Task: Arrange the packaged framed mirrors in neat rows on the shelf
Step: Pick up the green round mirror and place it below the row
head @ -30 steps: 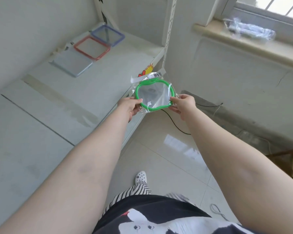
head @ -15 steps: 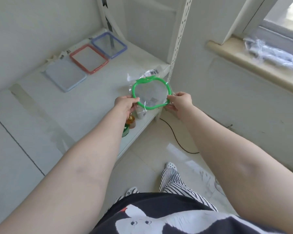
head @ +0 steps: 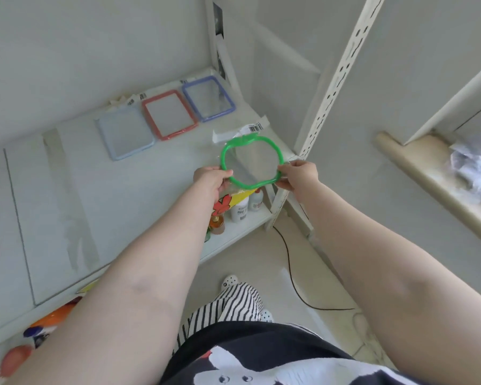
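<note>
Gripping green mirror [head: 252, 162] by both edges, left hand [head: 210, 179] and right hand [head: 299, 176] closed, above shelf [head: 150, 190].

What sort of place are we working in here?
Probably a small shop or stockroom: white slotted-upright shelving, barcoded packaged mirrors laid in a row, bottles stocked below, and a windowsill nearby.
</note>
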`<state>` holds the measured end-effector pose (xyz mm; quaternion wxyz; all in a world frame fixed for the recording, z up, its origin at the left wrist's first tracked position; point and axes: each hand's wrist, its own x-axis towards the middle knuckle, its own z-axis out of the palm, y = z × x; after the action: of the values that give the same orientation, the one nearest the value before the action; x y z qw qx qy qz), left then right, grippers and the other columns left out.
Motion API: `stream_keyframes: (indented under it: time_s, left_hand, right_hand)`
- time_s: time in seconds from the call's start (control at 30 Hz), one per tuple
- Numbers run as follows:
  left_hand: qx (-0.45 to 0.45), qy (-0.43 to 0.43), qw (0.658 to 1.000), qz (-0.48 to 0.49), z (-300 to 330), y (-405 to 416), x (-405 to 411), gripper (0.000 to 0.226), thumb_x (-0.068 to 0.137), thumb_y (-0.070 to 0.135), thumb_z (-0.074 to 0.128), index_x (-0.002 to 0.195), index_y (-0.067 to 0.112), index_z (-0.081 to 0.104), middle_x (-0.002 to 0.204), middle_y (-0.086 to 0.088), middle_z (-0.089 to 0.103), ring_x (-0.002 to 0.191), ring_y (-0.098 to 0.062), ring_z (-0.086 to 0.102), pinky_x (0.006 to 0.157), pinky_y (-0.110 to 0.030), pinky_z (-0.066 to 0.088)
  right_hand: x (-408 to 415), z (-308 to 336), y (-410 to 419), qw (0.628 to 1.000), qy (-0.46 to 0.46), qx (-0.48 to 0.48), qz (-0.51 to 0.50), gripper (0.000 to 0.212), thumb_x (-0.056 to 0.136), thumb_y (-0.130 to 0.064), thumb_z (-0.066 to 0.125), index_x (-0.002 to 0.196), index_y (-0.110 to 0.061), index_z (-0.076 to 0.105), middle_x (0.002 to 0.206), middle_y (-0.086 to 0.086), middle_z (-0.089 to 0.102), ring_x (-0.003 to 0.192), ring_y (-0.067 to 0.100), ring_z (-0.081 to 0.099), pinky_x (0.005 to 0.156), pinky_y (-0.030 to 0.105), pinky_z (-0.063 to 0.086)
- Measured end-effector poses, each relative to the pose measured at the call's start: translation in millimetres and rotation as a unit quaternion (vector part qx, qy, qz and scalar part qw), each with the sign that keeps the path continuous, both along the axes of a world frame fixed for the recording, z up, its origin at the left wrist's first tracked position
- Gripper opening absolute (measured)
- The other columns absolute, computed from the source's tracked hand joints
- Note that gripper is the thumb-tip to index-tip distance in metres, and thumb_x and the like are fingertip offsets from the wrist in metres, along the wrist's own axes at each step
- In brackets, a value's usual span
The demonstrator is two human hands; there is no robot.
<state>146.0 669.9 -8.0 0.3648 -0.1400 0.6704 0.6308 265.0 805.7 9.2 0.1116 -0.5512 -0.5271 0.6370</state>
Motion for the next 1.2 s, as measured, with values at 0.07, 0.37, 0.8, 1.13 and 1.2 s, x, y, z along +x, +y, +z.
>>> stream_keyframes:
  time_s: [0.07,0.37,0.8,1.13,1.2]
  left_hand:
    - [-0.01,0.009,1.0,0.01,-3.1,11.3,-13.4,0.044,0.082,-0.012,0.063,0.124,-0.007,0.055,0.112,-0.022,0.067,0.064,-0.017,0.059,0.082,-0.027,0.051]
    - [-0.072,0.041,0.996,-0.02,-20.4,51.2,-74.9,0.039,0.077,-0.013,0.067,0.115,-0.008,0.061,0.075,-0.014,0.063,0.058,-0.017,0.055,0.057,-0.024,0.056]
    - [-0.211,0.096,0.972,-0.044,-45.8,64.2,-94.7,0.034,0.068,0.004,0.081,0.098,0.002,0.067,0.104,-0.023,0.071,0.09,-0.033,0.071,0.089,-0.043,0.056]
    - [-0.285,0.127,0.947,-0.076,-38.7,64.4,-83.7,0.038,0.071,0.023,0.08,0.103,0.009,0.068,0.1,-0.012,0.074,0.093,-0.027,0.071,0.082,-0.03,0.055]
    - [-0.29,0.131,0.945,-0.073,-37.0,64.3,-81.3,0.043,0.072,0.023,0.079,0.11,0.01,0.064,0.106,-0.012,0.072,0.098,-0.027,0.069,0.083,-0.03,0.052]
  right_hand:
    - [-14.8,-2.4,12.7,1.0,-0.012,0.014,0.016,0.008,0.088,-0.007,0.065,0.085,-0.011,0.058,0.092,0.012,0.066,0.056,0.02,0.064,0.056,0.026,0.059]
    - [-89.6,-15.0,58.5,1.0,-0.013,0.011,0.025,0.026,0.087,-0.001,0.065,0.112,-0.001,0.06,0.114,0.023,0.066,0.082,0.028,0.064,0.082,0.039,0.058]
    - [-118.9,-36.0,78.3,0.991,-0.091,0.009,0.095,0.013,0.084,-0.001,0.067,0.085,-0.006,0.055,0.074,0.009,0.055,0.057,0.022,0.057,0.074,0.04,0.059]
    - [-116.4,-41.0,81.4,0.984,-0.129,0.033,0.119,0.028,0.083,-0.004,0.068,0.067,-0.012,0.047,0.068,0.007,0.055,0.057,0.025,0.059,0.077,0.043,0.06]
    - [-115.0,-41.3,81.9,0.979,-0.142,0.056,0.134,0.029,0.082,-0.006,0.069,0.066,-0.012,0.047,0.065,0.006,0.054,0.062,0.028,0.06,0.081,0.045,0.059]
